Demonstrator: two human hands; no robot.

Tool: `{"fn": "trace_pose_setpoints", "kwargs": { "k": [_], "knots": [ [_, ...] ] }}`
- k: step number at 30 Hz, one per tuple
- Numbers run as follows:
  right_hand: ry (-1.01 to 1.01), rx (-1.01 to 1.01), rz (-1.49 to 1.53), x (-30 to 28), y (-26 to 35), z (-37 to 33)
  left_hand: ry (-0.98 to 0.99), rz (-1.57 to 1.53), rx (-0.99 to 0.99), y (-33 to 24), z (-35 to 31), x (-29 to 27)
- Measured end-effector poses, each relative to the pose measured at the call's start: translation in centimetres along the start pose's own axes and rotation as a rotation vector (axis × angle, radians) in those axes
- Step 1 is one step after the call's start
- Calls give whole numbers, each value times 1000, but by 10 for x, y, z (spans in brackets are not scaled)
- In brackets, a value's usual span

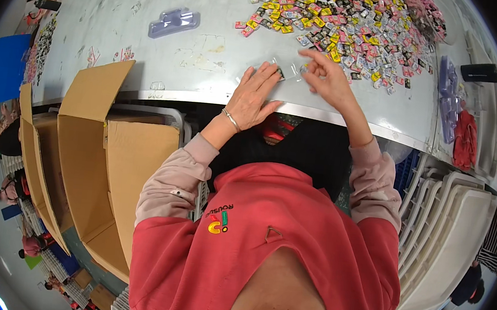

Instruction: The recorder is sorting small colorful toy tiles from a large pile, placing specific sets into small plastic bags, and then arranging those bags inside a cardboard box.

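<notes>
My left hand (253, 95) lies on the near edge of the grey-white table with its fingers stretched out together. Its fingertips rest at a small clear plastic piece (291, 71), perhaps a little bag, with something dark beside the fingertips. What lies under the palm is hidden. Just right of the clear plastic, my right hand (327, 83) hovers with fingers apart and the index finger stretched out. I see nothing held in it. Beyond it spreads a heap of small flat rectangular pieces (356, 31) in yellow, pink, black and white.
A clear purplish plastic tray (174, 23) lies farther left on the table (215, 2). An open cardboard box (83, 163) stands at my left, below the table edge. Stacked white plastic trays (449, 240) are at my right, near a red cloth (466, 140) and a black object (479, 72).
</notes>
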State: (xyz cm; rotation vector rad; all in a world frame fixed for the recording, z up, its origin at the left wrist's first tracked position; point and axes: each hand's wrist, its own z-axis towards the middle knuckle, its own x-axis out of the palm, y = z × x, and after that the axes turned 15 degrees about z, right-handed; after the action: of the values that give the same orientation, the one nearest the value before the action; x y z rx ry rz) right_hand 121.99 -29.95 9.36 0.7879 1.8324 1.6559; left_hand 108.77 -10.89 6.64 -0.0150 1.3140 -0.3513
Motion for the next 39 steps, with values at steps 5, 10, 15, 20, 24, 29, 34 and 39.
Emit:
{"fn": "trace_pose_setpoints", "kwargs": {
  "k": [5,10,15,20,24,29,34,39],
  "knots": [
    [18,-1,30,9,-12,28,10,178,-6,-14,4,-9],
    [-116,-315,-593,32,-19,25,67,131,-13,-11,-3,2],
    [-57,-522,-668,25,-27,24,57,119,-1,-10,-3,1],
    [169,-391,-618,5,-11,25,69,-31,-12,-1,-3,-1],
    [-39,-149,-183,-33,-6,22,7,-101,-42,2,2,-13],
    [77,-392,-693,-12,-22,9,40,37,80,-4,15,3],
    [16,-403,-711,-18,-29,16,76,149,55,-14,15,4],
    [-43,13,-81,-6,-5,23,-6,36,17,-11,13,8]
  ]
}}
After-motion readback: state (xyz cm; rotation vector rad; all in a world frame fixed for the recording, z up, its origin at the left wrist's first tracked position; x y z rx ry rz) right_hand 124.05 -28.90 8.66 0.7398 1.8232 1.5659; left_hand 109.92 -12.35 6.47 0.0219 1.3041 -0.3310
